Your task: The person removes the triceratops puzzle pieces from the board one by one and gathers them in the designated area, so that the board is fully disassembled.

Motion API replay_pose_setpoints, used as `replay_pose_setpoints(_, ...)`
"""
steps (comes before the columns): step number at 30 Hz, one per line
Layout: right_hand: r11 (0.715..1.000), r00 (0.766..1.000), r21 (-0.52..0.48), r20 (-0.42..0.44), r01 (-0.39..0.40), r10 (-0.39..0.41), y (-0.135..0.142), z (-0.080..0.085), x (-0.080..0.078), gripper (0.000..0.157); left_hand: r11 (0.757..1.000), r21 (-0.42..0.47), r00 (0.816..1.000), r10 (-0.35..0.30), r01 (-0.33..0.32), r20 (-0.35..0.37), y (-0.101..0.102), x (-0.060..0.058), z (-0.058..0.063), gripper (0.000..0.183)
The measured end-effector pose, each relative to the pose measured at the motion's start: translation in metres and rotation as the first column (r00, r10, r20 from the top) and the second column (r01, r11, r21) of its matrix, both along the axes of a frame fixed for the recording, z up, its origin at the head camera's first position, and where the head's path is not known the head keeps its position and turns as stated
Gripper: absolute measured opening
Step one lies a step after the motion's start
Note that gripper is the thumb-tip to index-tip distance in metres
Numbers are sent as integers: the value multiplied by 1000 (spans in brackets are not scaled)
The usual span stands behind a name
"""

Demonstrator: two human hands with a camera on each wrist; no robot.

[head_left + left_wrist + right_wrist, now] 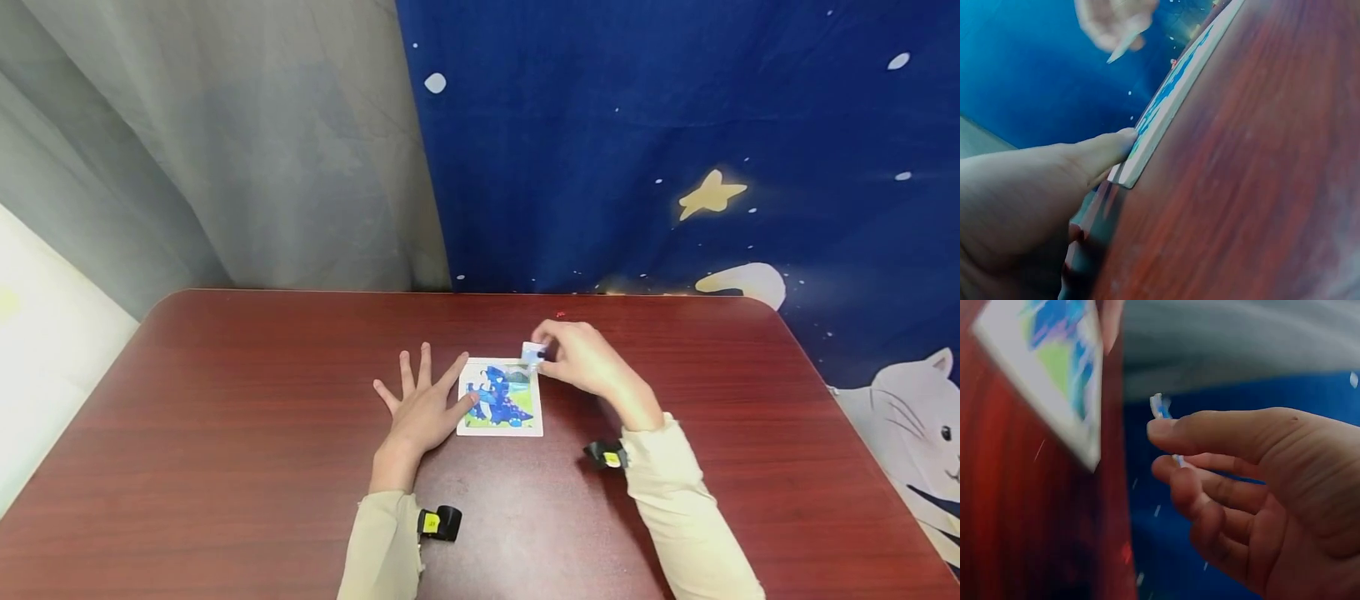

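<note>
A square jigsaw puzzle (501, 396) with a white frame and a blue dinosaur picture lies flat on the table. My left hand (423, 414) is spread at its left side, fingers straight, with the thumb resting on the puzzle's left edge; the left wrist view shows this thumb (1107, 150) on the frame. Between thumb and fingers, my right hand (588, 360) pinches a small puzzle piece (532, 354), raised over the puzzle's upper right corner. In the right wrist view the piece (1159, 406) shows edge-on, partly hidden by the thumb.
The reddish-brown wooden table (262, 433) extends widely around the puzzle. A tiny red bit (560, 315) lies near the back edge. Behind hang a grey curtain (300, 150) and a blue starry cloth (570, 150). Black wrist-worn cameras sit by both sleeves.
</note>
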State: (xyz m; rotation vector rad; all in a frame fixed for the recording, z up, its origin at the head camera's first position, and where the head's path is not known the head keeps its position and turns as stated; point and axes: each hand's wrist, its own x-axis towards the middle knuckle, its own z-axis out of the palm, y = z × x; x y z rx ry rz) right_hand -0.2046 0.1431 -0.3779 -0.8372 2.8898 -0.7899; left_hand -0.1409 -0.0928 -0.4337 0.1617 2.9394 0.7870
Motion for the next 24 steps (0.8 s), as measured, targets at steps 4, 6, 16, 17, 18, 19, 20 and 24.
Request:
replay_pose_setpoints(4,998,998,-18,26,66,-66,24,-11,-1,25,1000,-26,1000,7,-6,13,1,0,0,65)
replay_pose_setpoints(6,996,996,-13,21,84,-84,30,-16,-3,26,1000,-28,1000,10,-10,8,1,0,0,66)
replay_pose_setpoints(16,995,995,-25,48,92,-90,32,-29,-7,22,999,-32,1000,14,-14,-8,3,-2,-2,70)
replay_pose_setpoints(17,996,995,-28,49,90,-88,31,-29,-7,22,999,-32,1000,19,-19,-7,3,-2,-2,70)
replay_pose_setpoints(18,996,995,-31,50,87,-85,31,-30,-7,22,999,-30,1000,24,-24,-7,3,-3,-2,70)
replay_pose_setpoints(19,996,996,-32,48,82,-80,30,-31,-7,22,999,-30,1000,31,-31,-5,3,-3,-2,70)
replay_pose_setpoints(20,996,996,-33,49,80,-79,31,-31,-7,22,999,-29,999,38,-38,-3,4,-3,-2,71)
replay_pose_setpoints(24,996,996,-38,41,82,-81,32,-33,-7,23,998,-7,998,64,-64,1,5,-4,-1,71)
